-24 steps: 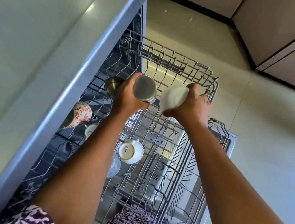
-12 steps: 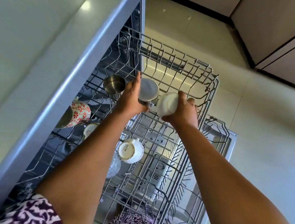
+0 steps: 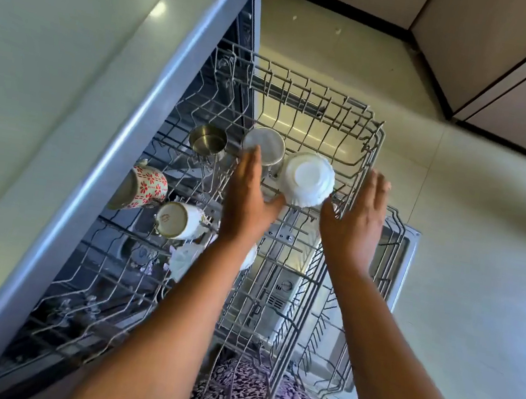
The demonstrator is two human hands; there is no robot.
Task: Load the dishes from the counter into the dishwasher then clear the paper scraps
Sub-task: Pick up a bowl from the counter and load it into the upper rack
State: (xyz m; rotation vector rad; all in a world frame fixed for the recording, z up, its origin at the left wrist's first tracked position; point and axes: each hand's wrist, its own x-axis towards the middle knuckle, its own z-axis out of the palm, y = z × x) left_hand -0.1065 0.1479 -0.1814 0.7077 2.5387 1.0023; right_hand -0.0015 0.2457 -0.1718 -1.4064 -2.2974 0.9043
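The dishwasher's upper wire rack (image 3: 369, 167) is pulled out below me. A white fluted bowl (image 3: 308, 180) rests upside down in its far part, touching a steel cup (image 3: 264, 142) that is also upside down. My left hand (image 3: 246, 197) is open, its fingertips over the steel cup's near edge. To the right of the bowl, my right hand (image 3: 355, 219) hovers open with nothing in it. Another steel cup (image 3: 208, 140) stands mouth up to the left.
A red-flowered mug (image 3: 145, 187) and a white mug (image 3: 179, 220) lie tilted in the rack's left side, with a clear glass (image 3: 184, 257) nearer me. The pale counter (image 3: 53, 68) overhangs on the left. The open dishwasher door (image 3: 407, 253) and tiled floor (image 3: 465, 261) lie right.
Both hands have let go: the steel cup and the white bowl now sit upside down in the rack, and the hands have drawn back a little, fingers spread.
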